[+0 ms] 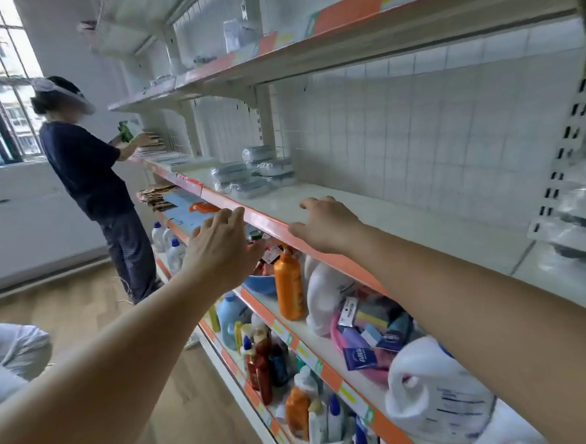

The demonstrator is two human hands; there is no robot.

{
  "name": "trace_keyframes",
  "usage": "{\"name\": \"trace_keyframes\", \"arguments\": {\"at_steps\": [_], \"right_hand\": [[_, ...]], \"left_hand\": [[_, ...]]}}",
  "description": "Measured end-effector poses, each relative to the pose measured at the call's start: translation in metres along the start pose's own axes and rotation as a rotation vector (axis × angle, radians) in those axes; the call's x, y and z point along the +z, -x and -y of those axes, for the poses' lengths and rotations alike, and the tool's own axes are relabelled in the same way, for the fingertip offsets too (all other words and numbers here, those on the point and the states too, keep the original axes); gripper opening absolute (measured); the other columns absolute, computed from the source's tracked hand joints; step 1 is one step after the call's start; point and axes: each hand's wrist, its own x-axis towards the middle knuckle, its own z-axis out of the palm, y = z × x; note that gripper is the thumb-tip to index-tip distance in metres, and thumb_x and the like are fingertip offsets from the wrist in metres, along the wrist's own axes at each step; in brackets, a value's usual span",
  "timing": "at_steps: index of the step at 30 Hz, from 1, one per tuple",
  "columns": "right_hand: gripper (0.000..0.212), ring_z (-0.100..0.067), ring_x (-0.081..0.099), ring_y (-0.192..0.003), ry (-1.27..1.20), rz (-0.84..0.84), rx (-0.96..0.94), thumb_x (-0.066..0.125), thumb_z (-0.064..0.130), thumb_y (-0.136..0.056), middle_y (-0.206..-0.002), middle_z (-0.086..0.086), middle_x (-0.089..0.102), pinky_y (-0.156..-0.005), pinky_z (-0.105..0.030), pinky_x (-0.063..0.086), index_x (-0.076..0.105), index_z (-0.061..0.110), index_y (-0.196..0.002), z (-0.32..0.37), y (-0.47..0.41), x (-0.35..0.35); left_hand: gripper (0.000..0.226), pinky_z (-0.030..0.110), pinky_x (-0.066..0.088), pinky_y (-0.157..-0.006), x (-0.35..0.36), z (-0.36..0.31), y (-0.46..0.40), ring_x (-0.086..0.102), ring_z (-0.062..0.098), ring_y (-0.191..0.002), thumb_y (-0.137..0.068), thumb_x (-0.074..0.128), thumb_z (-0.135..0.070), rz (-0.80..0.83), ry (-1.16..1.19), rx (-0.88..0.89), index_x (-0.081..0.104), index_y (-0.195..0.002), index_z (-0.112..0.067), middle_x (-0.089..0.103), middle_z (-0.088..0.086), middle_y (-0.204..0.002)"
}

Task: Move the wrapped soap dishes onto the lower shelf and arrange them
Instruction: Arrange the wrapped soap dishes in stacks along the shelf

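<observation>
Several wrapped soap dishes point(251, 174), grey-blue in clear plastic, lie stacked on the white shelf point(404, 215) with the orange front edge, at its far left. My left hand point(221, 246) hovers in front of the shelf's orange edge, fingers relaxed, holding nothing. My right hand point(326, 225) rests over the shelf's front edge, fingers spread on the surface, also holding nothing. Both hands are well short of the soap dishes. More wrapped items point(582, 211) stand stacked at the right end of the same shelf.
Below are shelves packed with an orange bottle point(288, 285), white detergent jugs point(432, 395) and small bottles. Another person point(89, 172) stands at the left, handling goods on the shelf. Upper shelves point(341, 23) hold a few wrapped items. A white sack point(11, 355) lies on the wooden floor.
</observation>
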Motion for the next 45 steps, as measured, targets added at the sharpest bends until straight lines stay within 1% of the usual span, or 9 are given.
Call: {"name": "trace_keyframes", "arguments": {"at_steps": [8,13,19,23,27,35,37,41,45], "right_hand": [[0.062,-0.030,0.032,-0.134,-0.037,-0.012,-0.052,0.045,0.042,-0.092,-0.149,-0.014,0.030,-0.107,-0.041,0.033,0.030,0.014,-0.145,0.017,-0.187,0.060],[0.064,-0.032,0.037,-0.130,-0.050,-0.014,0.039,0.047,0.046,-0.090,-0.146,-0.015,0.034,-0.103,-0.042,0.037,0.032,0.013,-0.144,0.022,-0.314,0.082],[0.061,-0.031,0.035,-0.131,-0.010,-0.016,0.109,0.045,0.045,-0.092,-0.144,-0.013,0.037,-0.102,-0.039,0.038,0.033,0.014,-0.143,0.020,-0.407,0.117],[0.056,-0.031,0.035,-0.131,0.023,-0.077,0.180,0.047,0.043,-0.092,-0.141,-0.015,0.036,-0.104,-0.038,0.035,0.036,0.017,-0.140,0.018,-0.460,0.135],[0.051,-0.033,0.035,-0.128,0.085,-0.165,0.300,0.047,0.040,-0.091,-0.137,-0.016,0.037,-0.106,-0.041,0.033,0.041,0.014,-0.134,0.020,-0.511,0.146],[0.053,-0.036,0.022,-0.135,0.245,-0.231,0.557,0.041,0.046,-0.094,-0.146,-0.014,0.027,-0.104,-0.047,0.030,0.033,0.023,-0.140,0.030,-0.592,0.159],[0.055,-0.039,0.018,-0.136,0.293,-0.216,0.613,0.041,0.047,-0.093,-0.148,-0.015,0.023,-0.106,-0.050,0.028,0.030,0.024,-0.142,0.028,-0.602,0.165],[0.059,-0.040,0.014,-0.137,0.280,-0.221,0.712,0.042,0.054,-0.090,-0.150,-0.013,0.022,-0.106,-0.051,0.028,0.034,0.023,-0.140,0.023,-0.613,0.171],[0.059,-0.039,0.024,-0.133,0.268,-0.295,0.732,0.046,0.054,-0.090,-0.144,-0.017,0.029,-0.102,-0.047,0.034,0.039,0.018,-0.136,0.020,-0.620,0.175]], "left_hand": [[0.066,0.040,0.027,-0.107,0.061,0.090,-0.156,0.029,0.029,-0.135,-0.095,0.041,-0.046,0.035,-0.047,0.011,0.019,-0.147,-0.011,0.028,0.011,-0.149],[0.066,0.041,0.027,-0.108,0.090,0.146,-0.265,0.029,0.031,-0.134,-0.095,0.041,-0.044,0.081,-0.056,0.004,0.019,-0.147,-0.010,0.029,0.012,-0.148],[0.065,0.042,0.030,-0.106,0.135,0.191,-0.355,0.032,0.031,-0.132,-0.095,0.039,-0.046,0.127,-0.065,0.028,0.021,-0.145,-0.009,0.031,0.012,-0.147],[0.062,0.040,0.031,-0.102,0.169,0.209,-0.424,0.036,0.032,-0.129,-0.094,0.038,-0.048,0.100,-0.047,0.123,0.028,-0.142,-0.010,0.034,0.013,-0.145],[0.067,0.039,0.028,-0.103,0.197,0.228,-0.489,0.035,0.031,-0.130,-0.091,0.040,-0.052,0.104,0.023,0.208,0.027,-0.143,-0.012,0.033,0.011,-0.145],[0.092,0.047,0.021,-0.112,0.220,0.261,-0.586,0.019,0.031,-0.140,-0.076,0.052,-0.069,0.382,0.077,0.413,0.011,-0.149,-0.028,0.010,0.006,-0.155],[0.092,0.044,0.023,-0.112,0.229,0.264,-0.596,0.021,0.031,-0.140,-0.075,0.054,-0.067,0.478,0.129,0.462,0.012,-0.148,-0.032,0.010,0.005,-0.155],[0.087,0.036,0.025,-0.108,0.238,0.268,-0.610,0.026,0.028,-0.137,-0.075,0.059,-0.063,0.541,0.175,0.563,0.017,-0.147,-0.035,0.017,0.002,-0.151],[0.087,0.036,0.022,-0.109,0.239,0.276,-0.625,0.020,0.023,-0.140,-0.072,0.067,-0.060,0.680,0.318,0.553,0.020,-0.144,-0.044,0.014,-0.004,-0.153]]}}
